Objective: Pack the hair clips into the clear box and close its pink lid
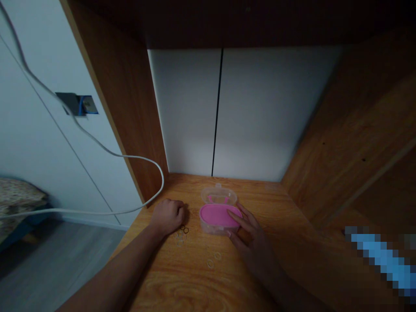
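My left hand [168, 216] rests on the wooden surface, its fingers curled into a fist; whatever may be inside is hidden. Just below it lie dark small bands [184, 229] and several pale, thin bands [180, 238]. In the middle stands a small oval plastic box [216, 228] with clear sides, its clear lid [219, 195] tipped up at the back. A pink insert [216, 214] covers its top. My right hand [251, 234] grips the box's right end, thumb at the front and a finger across the pink top. Two pale rings [213, 260] lie in front of the box.
Wooden side panels [130, 108] and a white back panel [191, 112] enclose the wooden surface [182, 286]. A white cable [130, 156] loops down at the left, past a wall socket [87, 105]. Patterned fabric [19, 197] shows at far left. A blurred blue patch [383, 258] is at right.
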A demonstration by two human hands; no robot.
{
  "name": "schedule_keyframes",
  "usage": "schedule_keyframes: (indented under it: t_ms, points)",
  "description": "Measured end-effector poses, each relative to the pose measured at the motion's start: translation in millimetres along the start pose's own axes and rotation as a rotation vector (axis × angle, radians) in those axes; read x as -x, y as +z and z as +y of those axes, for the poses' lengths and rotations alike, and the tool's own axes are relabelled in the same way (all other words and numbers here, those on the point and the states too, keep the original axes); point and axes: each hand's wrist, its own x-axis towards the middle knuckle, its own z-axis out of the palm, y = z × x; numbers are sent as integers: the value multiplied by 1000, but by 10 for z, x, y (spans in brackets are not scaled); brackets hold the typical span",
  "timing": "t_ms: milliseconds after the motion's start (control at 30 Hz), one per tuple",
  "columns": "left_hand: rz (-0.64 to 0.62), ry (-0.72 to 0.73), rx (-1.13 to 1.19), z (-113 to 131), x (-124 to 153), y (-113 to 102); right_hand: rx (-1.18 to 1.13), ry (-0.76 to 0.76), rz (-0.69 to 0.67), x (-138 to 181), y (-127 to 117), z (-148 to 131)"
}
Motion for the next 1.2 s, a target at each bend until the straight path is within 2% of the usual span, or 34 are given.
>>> schedule_keyframes:
  t_ms: [333,800,1033,1200]
  points:
    - [-8,39,-5,7,7,-4,1,-59,17,-5,13,41]
    - [4,11,36,2,16,25,3,-69,27,10,2,46]
    - [141,24,101,-15,55,-1,41,-73,70,34,-21,-1]
    - [280,140,171,95,202,-4,115,-243,258,162,-149,-196]
